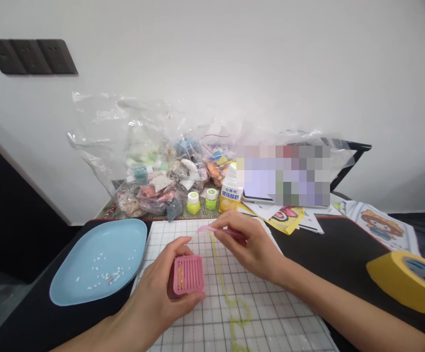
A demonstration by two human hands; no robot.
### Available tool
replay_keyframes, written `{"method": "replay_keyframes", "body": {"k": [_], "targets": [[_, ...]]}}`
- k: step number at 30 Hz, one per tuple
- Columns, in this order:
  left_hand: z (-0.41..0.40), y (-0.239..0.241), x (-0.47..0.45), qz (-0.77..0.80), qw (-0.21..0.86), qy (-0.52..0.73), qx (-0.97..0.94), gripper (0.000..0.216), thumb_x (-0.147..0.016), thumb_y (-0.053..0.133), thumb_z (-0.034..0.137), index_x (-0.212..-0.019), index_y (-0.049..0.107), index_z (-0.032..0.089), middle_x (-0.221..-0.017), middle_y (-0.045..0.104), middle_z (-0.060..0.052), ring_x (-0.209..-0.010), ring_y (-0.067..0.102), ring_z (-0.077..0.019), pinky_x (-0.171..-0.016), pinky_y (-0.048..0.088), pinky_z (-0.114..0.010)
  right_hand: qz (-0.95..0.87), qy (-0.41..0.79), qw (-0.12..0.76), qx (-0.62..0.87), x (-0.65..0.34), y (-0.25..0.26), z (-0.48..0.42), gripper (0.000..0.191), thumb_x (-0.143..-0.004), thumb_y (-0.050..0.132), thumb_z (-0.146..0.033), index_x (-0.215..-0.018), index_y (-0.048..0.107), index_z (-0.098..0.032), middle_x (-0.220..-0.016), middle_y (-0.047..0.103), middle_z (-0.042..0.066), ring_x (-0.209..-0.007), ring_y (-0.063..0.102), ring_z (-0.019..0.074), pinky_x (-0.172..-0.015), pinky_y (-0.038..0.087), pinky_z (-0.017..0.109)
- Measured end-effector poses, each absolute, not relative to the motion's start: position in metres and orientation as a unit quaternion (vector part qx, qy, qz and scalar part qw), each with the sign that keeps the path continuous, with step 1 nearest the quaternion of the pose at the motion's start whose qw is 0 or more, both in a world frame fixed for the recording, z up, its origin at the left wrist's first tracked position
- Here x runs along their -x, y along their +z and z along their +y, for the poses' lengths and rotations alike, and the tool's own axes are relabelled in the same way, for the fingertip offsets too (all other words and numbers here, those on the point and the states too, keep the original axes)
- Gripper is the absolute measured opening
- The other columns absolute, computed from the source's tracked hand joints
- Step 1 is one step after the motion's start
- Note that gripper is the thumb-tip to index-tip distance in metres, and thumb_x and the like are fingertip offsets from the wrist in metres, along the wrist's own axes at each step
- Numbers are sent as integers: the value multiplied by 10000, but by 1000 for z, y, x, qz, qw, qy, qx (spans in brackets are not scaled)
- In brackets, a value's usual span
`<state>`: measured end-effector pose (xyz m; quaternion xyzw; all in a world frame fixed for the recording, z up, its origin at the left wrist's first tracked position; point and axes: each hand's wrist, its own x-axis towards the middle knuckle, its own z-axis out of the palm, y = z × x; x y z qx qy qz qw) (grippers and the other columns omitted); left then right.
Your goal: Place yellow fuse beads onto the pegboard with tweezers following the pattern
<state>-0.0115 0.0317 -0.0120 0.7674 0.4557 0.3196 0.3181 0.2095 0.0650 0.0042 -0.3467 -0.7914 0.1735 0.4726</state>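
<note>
My left hand (157, 288) grips a small pink slotted bead tray (194, 274) by its edges, tilted toward me. Gold-coloured beads sit in its left grooves. In my right hand (249, 244) is a slim pink pen-like tool (207, 228), pinched between thumb and fingers, with its bent tip pointing left above the tray. Beneath both hands lies a white board (278, 322) with a dark grid. A wavy line of yellow-green beads (230, 301) runs down the board between my hands.
A blue plate (69, 264) with scattered white beads stands left. Behind the board are two small jars (193, 203) of green beads, a yogurt bottle (230, 190) and bags of beads (157, 190). A yellow tape roll (399, 283) and a cartoon drawing (384, 227) lie right.
</note>
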Motion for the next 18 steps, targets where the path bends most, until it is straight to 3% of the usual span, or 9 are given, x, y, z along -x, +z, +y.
{"method": "replay_keyframes", "body": {"k": [11,18], "targets": [[34,-15,22,434,222,251,-836,508,-894,580,269,-1340,351,351,-1184,555,-62,-1082,572,-287,-924,496,-486,-784,154,403,447,-225,-14,86,180,-911,505,-271,-954,670,-212,-872,684,52,-782,619,177,-685,486,313],[37,-26,27,386,131,265,-874,506,-926,549,317,-1387,347,366,-1256,584,-61,-1143,556,-326,-919,530,-495,-788,137,399,449,-224,-19,86,156,-908,502,-236,-930,654,-211,-867,677,39,-785,624,164,-708,505,305]]}}
